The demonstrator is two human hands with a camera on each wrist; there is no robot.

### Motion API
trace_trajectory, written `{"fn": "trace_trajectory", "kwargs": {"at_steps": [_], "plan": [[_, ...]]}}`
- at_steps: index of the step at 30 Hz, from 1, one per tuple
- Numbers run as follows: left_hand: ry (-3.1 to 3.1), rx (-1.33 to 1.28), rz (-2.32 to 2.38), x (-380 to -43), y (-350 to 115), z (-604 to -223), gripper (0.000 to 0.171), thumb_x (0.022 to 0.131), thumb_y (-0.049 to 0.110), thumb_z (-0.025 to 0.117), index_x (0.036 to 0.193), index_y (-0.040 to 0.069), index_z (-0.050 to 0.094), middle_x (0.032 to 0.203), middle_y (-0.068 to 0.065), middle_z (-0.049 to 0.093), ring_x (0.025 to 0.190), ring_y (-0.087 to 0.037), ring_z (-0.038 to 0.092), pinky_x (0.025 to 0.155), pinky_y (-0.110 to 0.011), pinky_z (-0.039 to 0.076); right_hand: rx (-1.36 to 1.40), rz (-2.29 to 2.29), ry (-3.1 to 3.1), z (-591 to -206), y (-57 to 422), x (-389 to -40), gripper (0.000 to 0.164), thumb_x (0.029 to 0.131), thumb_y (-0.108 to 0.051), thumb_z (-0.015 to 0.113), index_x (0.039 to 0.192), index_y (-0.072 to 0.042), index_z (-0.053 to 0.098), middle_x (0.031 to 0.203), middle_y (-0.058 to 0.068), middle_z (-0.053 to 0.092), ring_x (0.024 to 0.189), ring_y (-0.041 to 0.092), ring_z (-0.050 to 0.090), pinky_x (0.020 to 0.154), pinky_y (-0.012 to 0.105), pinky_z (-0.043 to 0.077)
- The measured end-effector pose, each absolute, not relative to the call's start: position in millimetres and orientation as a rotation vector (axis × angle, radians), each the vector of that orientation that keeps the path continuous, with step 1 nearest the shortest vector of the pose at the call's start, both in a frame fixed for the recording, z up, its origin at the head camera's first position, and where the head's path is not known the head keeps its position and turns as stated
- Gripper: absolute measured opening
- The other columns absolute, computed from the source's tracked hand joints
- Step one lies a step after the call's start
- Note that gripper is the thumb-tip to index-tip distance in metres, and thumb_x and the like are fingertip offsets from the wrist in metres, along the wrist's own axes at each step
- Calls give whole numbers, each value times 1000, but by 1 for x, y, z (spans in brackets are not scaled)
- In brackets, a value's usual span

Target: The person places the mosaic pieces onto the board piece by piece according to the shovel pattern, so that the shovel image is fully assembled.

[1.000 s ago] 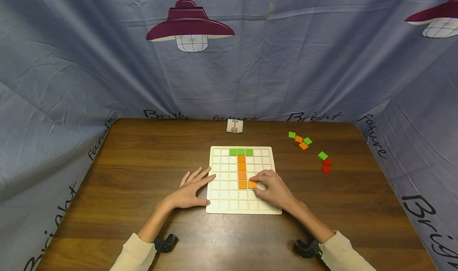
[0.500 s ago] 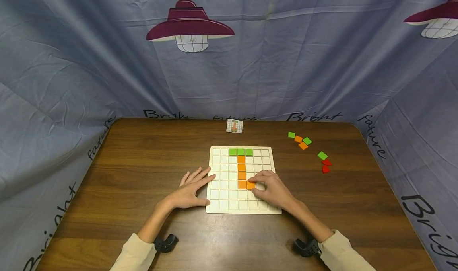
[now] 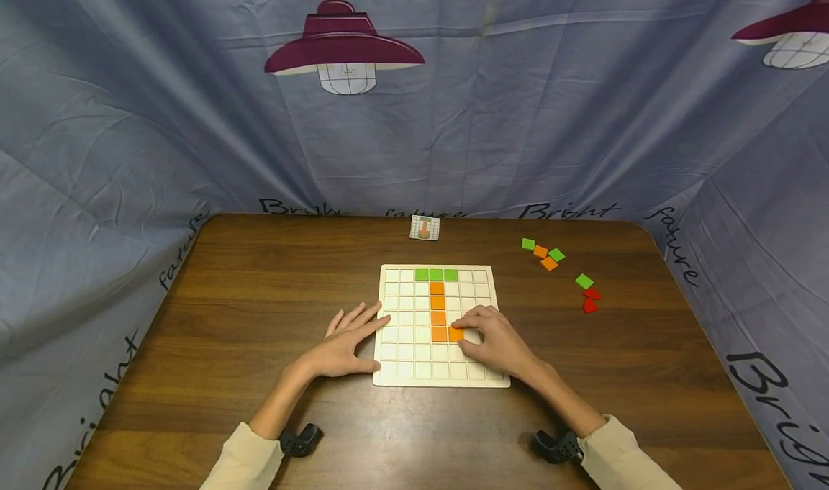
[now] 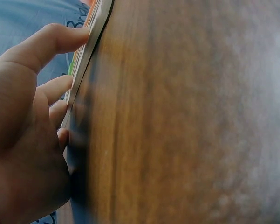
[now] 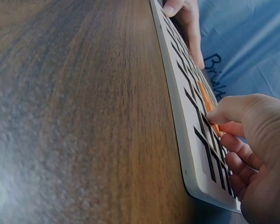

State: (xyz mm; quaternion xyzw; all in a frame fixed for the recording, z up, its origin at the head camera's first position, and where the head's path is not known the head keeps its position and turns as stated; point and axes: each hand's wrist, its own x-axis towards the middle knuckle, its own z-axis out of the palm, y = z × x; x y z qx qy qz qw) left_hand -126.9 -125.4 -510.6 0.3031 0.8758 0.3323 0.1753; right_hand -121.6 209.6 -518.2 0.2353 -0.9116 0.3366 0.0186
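We rest our left hand (image 3: 342, 350), fingers spread, at the board (image 3: 408, 371), likely steadying its left edge; our right hand (image 3: 497, 340) pinches an orange tile (image 3: 456, 335) just right of the orange column (image 3: 438, 318).

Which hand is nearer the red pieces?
Right. In the head view, the right hand is over the board, left of the red pieces; the left hand is farther left, at the board's left edge.
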Motion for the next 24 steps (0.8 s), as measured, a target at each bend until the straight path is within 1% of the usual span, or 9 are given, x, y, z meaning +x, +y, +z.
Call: {"fn": "trace_trajectory", "kwargs": {"at_steps": [13,16,17,20,24], "plan": [[2482,856,940,-127,-126,-513,83,85,31,73,156,13,36,165,-9,16,151,-36,3,113,-62,-8,691,1072,-2837,-517,212,-123,28,80,-15,81,108,-11,78,103,-4,66,101,18,57,89,41,49],[2483,857,941,-127,-126,-513,83,85,31,73,157,14,36,165,-9,16,151,-35,3,113,-62,-8,652,1099,-2804,-514,218,-125,25,81,-13,81,106,-11,78,103,-3,67,100,19,57,87,42,48],[2483,857,941,-127,-125,-512,83,85,31,73,156,13,36,165,-9,16,151,-36,3,113,-62,-7,638,1111,-2788,-513,221,-127,24,82,-12,81,106,-11,78,103,-2,67,99,20,56,84,41,48],[2485,853,939,-127,-125,-512,83,85,32,73,156,13,36,165,-9,16,151,-36,3,113,-62,-8,577,1107,-2758,-510,232,-133,23,83,-11,80,107,-9,77,104,2,67,99,24,56,84,44,47],[2490,852,934,-127,-125,-512,83,85,32,73,156,13,36,165,-9,16,151,-36,3,113,-62,-7,448,1086,-2731,-504,251,-143,25,85,-12,78,109,-5,76,109,9,67,106,31,57,91,52,44]]}}
